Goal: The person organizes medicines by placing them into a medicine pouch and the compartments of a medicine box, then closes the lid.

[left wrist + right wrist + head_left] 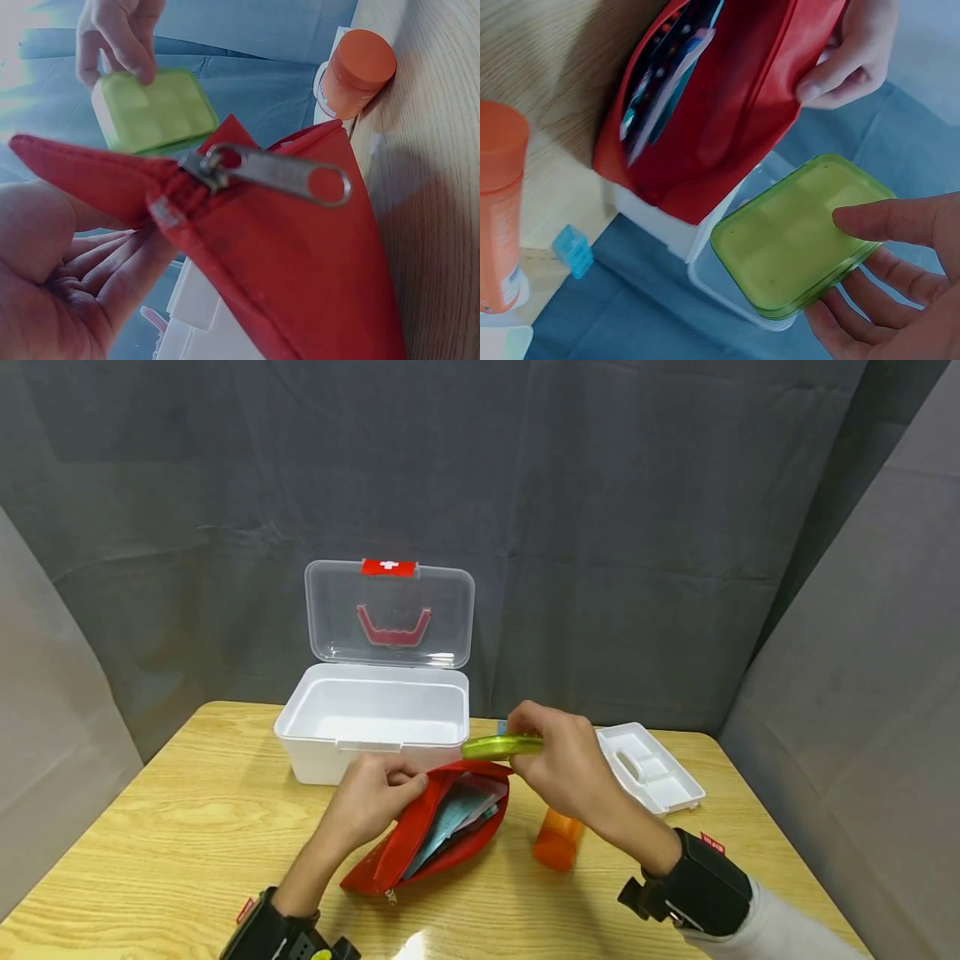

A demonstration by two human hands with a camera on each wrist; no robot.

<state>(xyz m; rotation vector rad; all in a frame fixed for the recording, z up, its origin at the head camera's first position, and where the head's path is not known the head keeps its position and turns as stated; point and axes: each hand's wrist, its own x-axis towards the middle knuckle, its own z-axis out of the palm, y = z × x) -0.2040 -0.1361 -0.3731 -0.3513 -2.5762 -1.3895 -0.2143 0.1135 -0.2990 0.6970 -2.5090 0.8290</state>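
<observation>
A red zippered pouch (450, 827) is held by its edge in my left hand (378, 802), its mouth gaping. Inside it, flat packets (461, 814) show, and a metal zipper pull (289, 176) hangs close up in the left wrist view. My right hand (562, 764) grips a green translucent pill case (802, 236), thumb on its lid and fingers beneath. In the head view the case is just above the far end of the pouch's opening, apart from it. Compartments show faintly through the lid.
Behind the pouch stands a white first-aid box (375, 714) with its clear lid (390, 647) raised. An orange bottle (557, 842) is below my right hand. Farther right lies a white divided tray (667, 777). A small blue item (573, 250) sits near the table's far edge.
</observation>
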